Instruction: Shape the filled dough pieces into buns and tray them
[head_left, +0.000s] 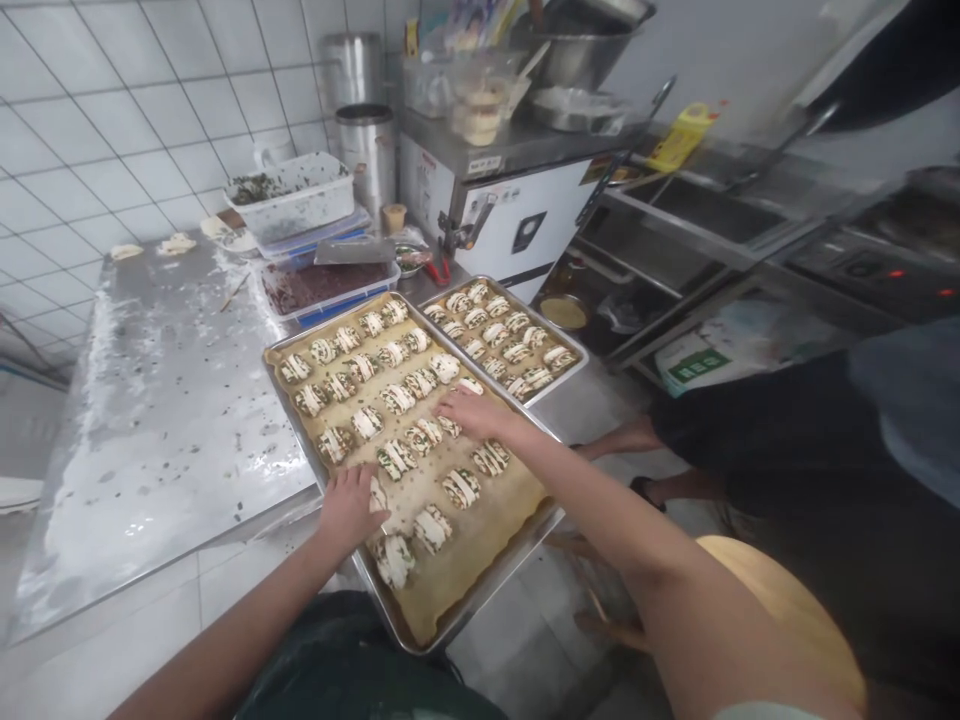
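A large baking tray (510,560) lined with brown parchment slants across the table's front corner, its near end jutting past the edge. Rows of raw dough rolls (397,460), pale strips over a green filling, sit on it. My left hand (352,505) reaches over the tray's left rim, thumb and fingers around a partly covered dough roll (378,494). Across the tray, my right hand (476,412) lies palm down with its fingers stretched out over the rolls, touching one roll (450,426) that it partly hides.
Behind, a smaller tray of rolls (517,335) adjoins the large one. A white tub of chopped greens (300,205) stands above a container of dark filling (330,290). Flour and scraps dust the steel table (187,430). At right are a round wooden stool (780,600) and another person's dark clothing (765,440).
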